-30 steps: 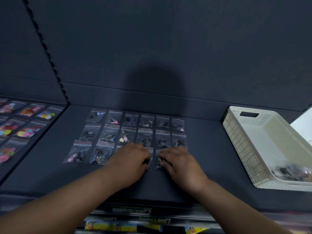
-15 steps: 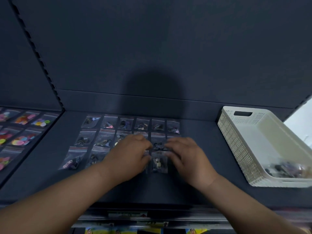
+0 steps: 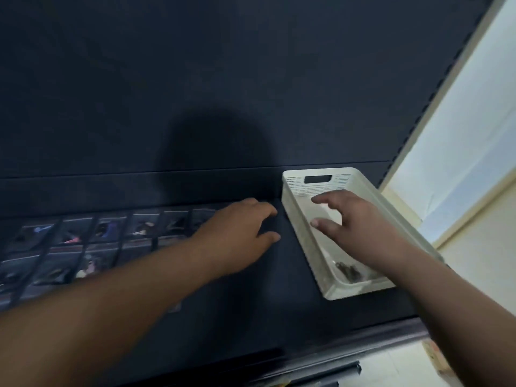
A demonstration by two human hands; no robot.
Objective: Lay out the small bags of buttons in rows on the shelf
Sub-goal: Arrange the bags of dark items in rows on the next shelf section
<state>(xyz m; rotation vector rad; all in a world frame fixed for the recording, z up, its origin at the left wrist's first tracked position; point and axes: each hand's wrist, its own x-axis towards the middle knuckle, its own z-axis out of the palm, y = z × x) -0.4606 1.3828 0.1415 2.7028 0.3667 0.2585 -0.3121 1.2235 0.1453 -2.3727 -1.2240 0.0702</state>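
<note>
Right grip [image 3: 363, 227] is hanging over the white basket [image 3: 343, 181], palm down, fingers spread and loosely bent, nothing held in it as far as I can see. Its thumb and index finger reach toward the far half of the basket, though I can't tell if any fingertip actually touches the bottom.

Left grip [image 3: 240, 236] is out over the dark shelf [image 3: 251, 317], just beside the basket's left wall. Fingers are stretched toward the basket and fairly straight, and it's holding nothing either. Hard to say if it's resting on the shelf or floating just above it.

The small bags of buttons [image 3: 107, 230] that are already laid out sit in neat rows on the left part of the shelf, flat and side by side. That whole area is pretty smeared, so I can only make out bits of purple, pink and pale colour inside them. The left forearm crosses over the nearer rows and hides some of the bags.

A small heap of leftover bags [image 3: 347, 270] lies inside the basket in its near corner, next to the right wrist, with dark contents that are too blurry to tell apart.

Behind it all is the dark back panel [image 3: 223, 65] with a rounded shadow [image 3: 215, 152] on it, and a pale wall [image 3: 460, 135] off to the right.
</note>
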